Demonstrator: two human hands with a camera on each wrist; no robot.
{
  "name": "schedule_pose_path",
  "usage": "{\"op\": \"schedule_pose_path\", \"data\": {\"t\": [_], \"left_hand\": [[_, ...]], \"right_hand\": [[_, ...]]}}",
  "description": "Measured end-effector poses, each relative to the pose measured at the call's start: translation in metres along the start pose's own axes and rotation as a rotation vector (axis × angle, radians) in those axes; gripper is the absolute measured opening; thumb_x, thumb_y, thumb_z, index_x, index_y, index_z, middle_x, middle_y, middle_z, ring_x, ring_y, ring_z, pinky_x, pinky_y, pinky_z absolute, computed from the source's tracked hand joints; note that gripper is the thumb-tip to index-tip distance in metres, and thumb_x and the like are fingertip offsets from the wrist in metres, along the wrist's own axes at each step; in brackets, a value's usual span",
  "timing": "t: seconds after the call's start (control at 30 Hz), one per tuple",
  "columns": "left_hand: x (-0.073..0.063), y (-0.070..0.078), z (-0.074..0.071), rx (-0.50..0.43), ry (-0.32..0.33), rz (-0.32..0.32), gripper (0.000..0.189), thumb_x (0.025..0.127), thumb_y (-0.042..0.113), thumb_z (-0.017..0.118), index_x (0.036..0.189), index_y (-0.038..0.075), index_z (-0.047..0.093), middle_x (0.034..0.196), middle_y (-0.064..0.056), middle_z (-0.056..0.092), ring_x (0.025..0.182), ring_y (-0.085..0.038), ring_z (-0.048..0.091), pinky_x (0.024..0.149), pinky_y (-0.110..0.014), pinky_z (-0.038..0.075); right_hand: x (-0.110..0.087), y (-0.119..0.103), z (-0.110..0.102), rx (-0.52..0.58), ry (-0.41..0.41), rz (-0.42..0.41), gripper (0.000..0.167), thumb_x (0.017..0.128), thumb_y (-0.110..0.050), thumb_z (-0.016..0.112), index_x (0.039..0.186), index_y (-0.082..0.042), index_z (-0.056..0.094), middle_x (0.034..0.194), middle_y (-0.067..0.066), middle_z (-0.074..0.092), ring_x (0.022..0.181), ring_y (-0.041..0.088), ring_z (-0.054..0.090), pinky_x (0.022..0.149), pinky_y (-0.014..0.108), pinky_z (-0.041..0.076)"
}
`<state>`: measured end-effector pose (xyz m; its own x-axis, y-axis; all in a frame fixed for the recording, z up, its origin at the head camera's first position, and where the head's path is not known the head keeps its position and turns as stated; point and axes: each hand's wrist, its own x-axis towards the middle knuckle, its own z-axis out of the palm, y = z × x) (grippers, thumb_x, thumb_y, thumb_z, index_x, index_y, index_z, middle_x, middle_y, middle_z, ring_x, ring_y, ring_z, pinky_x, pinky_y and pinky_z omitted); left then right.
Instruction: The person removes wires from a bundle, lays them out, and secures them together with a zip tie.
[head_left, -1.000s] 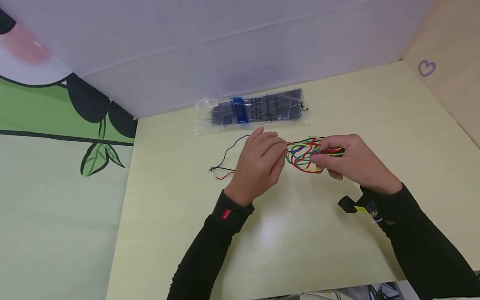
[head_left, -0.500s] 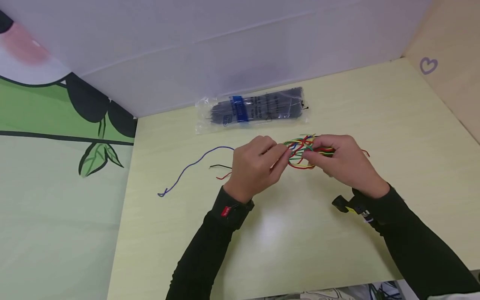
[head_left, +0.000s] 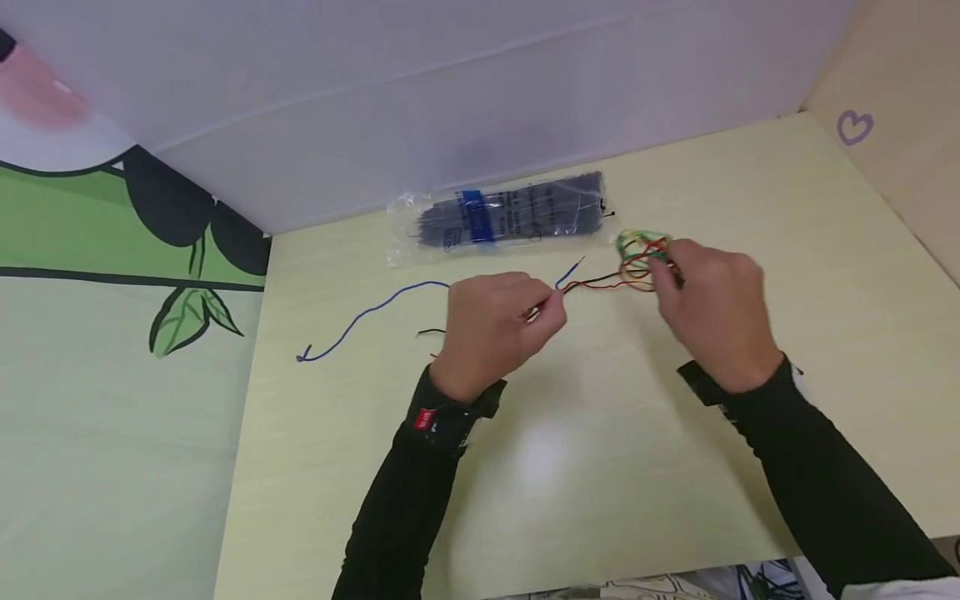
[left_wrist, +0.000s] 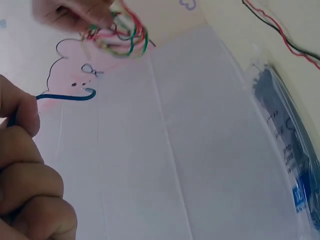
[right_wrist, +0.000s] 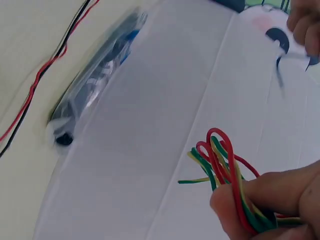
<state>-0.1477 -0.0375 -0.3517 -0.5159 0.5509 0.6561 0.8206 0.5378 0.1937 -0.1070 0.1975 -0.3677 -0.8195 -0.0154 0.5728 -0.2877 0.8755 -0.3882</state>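
My left hand (head_left: 501,329) pinches a blue wire (head_left: 368,312) between thumb and forefinger. The wire's short free end stands up past the fingertips, and its long tail lies leftward on the table. Looped in my right hand (head_left: 720,312) is a bundle of red, green and yellow wires (right_wrist: 235,192), gripped between thumb and fingers, to the right of the left hand. A red wire (head_left: 600,287) and a black wire (right_wrist: 20,120) run along the table between the hands. Part of them is hidden behind the left hand in the head view.
A clear plastic bag (head_left: 517,212) of long dark thin strips lies behind the hands, by the back wall (head_left: 480,125). Along the table's front edge, dark cables (head_left: 772,579) show below. A side wall (head_left: 907,125) stands at the right.
The right hand has moved away right and back with the bundle, apart from the left hand. The blue wire's tail has swung out leftward, and its other end now shows past the left fingertips.
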Motion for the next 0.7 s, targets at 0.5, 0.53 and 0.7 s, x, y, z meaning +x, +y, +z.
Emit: {"op": "schedule_pose_path", "data": {"t": [0.5,0.53,0.7], "left_hand": [[-0.015,-0.013,-0.017,0.003,-0.052,-0.041,0.018,0.092,0.021,0.066,0.076,0.016,0.073,0.059,0.004,0.050,0.056,-0.009,0.046,0.048,-0.021,0.032],[-0.016,-0.014,-0.015,0.009,-0.055,-0.039,0.017,0.092,0.022,0.067,0.077,0.016,0.074,0.060,0.004,0.051,0.057,-0.009,0.047,0.048,-0.021,0.032],[-0.018,-0.014,-0.010,0.024,-0.071,-0.046,0.013,0.092,0.024,0.069,0.083,0.017,0.076,0.063,0.003,0.050,0.062,-0.012,0.048,0.050,-0.022,0.035]], "right_hand": [[-0.015,0.170,-0.048,-0.199,-0.516,0.563,0.039,0.096,-0.019,0.041,0.100,0.017,0.058,0.075,0.028,0.064,0.059,0.034,0.058,0.051,0.040,0.037],[-0.019,0.181,-0.050,-0.191,-0.571,0.596,0.041,0.096,-0.019,0.041,0.102,0.018,0.057,0.073,0.026,0.064,0.058,0.032,0.060,0.051,0.039,0.038],[-0.031,0.210,-0.052,-0.087,-0.701,0.726,0.052,0.100,-0.028,0.041,0.113,0.021,0.050,0.068,0.017,0.064,0.057,0.025,0.066,0.050,0.033,0.044]]}}
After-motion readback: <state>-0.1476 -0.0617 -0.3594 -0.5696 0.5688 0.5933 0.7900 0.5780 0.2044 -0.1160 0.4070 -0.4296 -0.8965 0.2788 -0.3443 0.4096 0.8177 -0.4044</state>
